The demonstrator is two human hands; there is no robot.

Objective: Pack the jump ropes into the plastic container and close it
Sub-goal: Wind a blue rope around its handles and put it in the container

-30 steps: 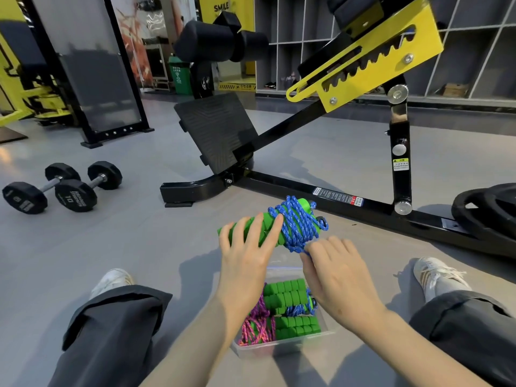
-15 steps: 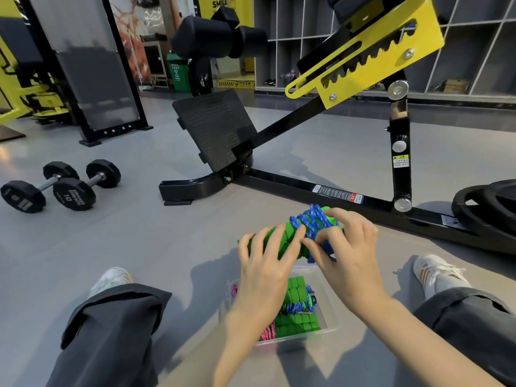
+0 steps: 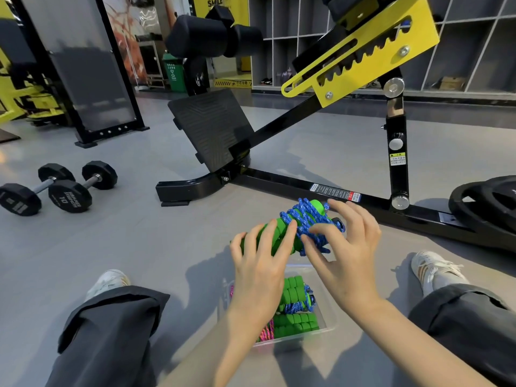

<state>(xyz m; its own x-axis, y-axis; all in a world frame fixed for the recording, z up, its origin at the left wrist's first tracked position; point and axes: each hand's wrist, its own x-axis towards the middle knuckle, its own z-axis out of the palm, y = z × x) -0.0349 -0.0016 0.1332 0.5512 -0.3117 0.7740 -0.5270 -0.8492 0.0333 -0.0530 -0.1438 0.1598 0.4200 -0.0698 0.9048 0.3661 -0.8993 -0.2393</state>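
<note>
Change, right hand: a second ago it sat under the bundle, and half a second ago its fingers were curled over the blue coil. Now the right hand (image 3: 349,255) is splayed and loose, with its fingertips only resting on the cord.
Change, left hand: no real shift. The left hand (image 3: 259,272) still grips the green handles, fingers laid across them.
Change, bundle: it dropped lower and to the right early in that second and has barely moved since.
Jump rope in hand: the jump rope (image 3: 304,222) has two bright green ribbed foam handles held side by side. Blue speckled cord is wound tightly round their far end, and the bundle tilts up to the right.
Where it is: in the air between both hands, above the far edge of the plastic container (image 3: 328,314).
Container: clear plastic, open on top. It sits on the grey floor between the person's legs, partly hidden by the left forearm.
Already packed: more green handles (image 3: 296,322) with a blue cord (image 3: 298,307), and a pink cord (image 3: 266,333) at the near left.
Writing: "SMILE" shows on the yellow sign (image 3: 215,1) up top. There's a "10" on the nearer of the dumbbells (image 3: 69,191) at left.
Labels: a yellow warning sticker (image 3: 397,158) is on the black bench upright, and a strip label (image 3: 335,192) runs along the base rail. Both are too small to read.
</note>
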